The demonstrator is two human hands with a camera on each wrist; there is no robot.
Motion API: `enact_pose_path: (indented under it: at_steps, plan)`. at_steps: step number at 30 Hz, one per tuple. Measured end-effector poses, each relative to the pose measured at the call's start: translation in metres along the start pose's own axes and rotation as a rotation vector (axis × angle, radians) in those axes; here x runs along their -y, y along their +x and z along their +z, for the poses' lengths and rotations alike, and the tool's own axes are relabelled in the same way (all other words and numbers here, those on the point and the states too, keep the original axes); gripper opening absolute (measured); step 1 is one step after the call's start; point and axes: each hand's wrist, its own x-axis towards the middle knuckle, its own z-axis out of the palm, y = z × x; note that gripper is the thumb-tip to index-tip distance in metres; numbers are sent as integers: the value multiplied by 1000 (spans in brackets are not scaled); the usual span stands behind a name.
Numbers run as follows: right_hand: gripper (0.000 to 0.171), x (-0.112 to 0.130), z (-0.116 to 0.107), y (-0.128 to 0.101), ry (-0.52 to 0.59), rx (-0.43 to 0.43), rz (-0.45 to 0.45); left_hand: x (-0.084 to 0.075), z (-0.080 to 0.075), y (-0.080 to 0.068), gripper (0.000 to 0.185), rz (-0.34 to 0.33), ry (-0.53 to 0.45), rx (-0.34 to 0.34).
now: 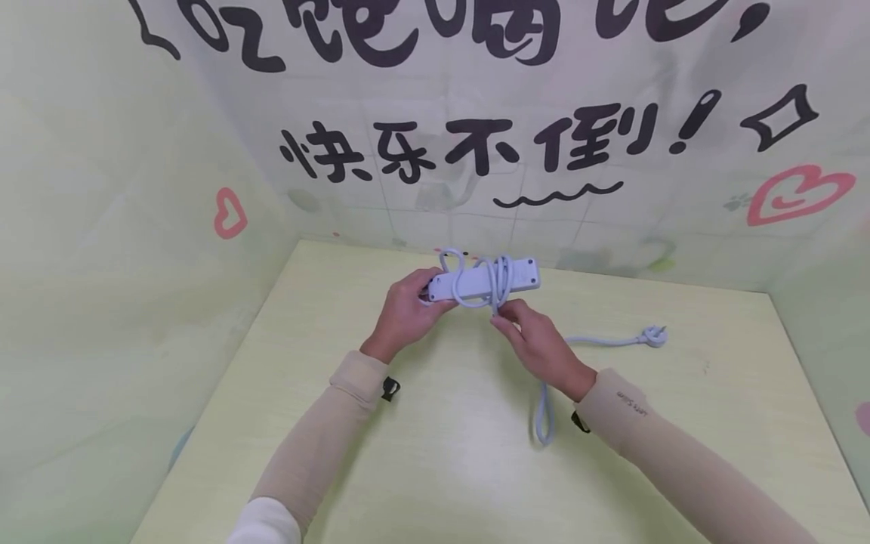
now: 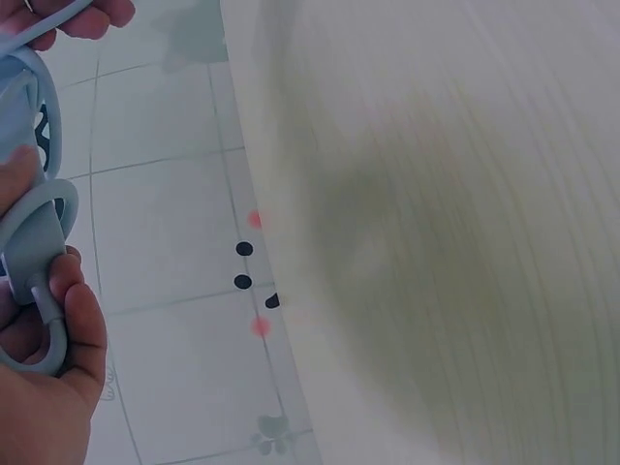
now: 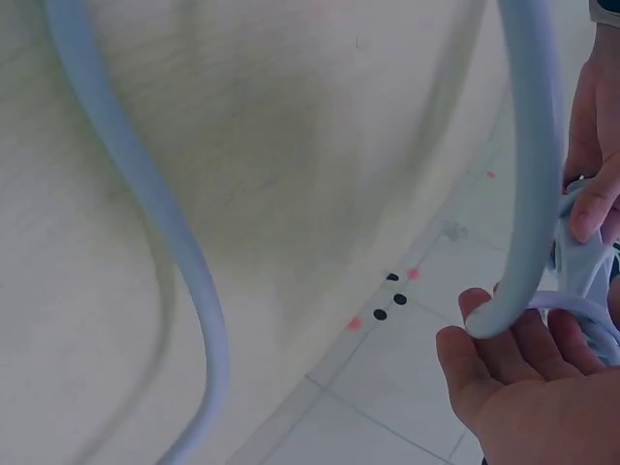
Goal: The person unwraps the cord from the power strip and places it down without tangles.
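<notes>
- Above the desk (image 1: pixel 442 468), near the middle of its far edge, the power strip (image 1: pixel 472 285) is being held up, its screwed face pointing at the head camera.
- Round the strip's left end, the left hand (image 1: pixel 408 306) is gripping, its fingers curling about the casing and the cord's root.
- Just below the turns bunching on the strip's right half, the right hand (image 1: pixel 544 349) is pinching the cord (image 1: pixel 501 281) between thumb and fingers.
- Toward the desk's far right corner, the plug (image 1: pixel 654 336) is lying; below the right hand, a slack loop (image 1: pixel 544 442) is trailing toward the middle.
- Judging by the grips, the right hand is working the cord around the strip; whether it is winding or unwinding, I cannot tell.
- Either way, a firm left grip is serving best, with the right hand passing cord evenly, without twisting.
- That slack loop is probably needing watching, since it could be snagging; the looser loop by the left hand is likely wanting snugging or freeing first.
</notes>
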Motion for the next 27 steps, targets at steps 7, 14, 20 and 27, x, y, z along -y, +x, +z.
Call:
enact_pose_path:
  at_steps: [7,14,20,27]
  plan:
    - [17,-4,7,-2,116,-73,16,2,2,1,47,9,2,3]
    - [10,2,-6,-8,-43,-87,-42,4,2,-1,45,-17,-2,24]
    - [11,21,-29,-8,-323,-59,-285,6,4,-3,46,14,23,58]
    - [16,35,-68,11,-484,-144,-569,2,3,-5,46,42,75,137]
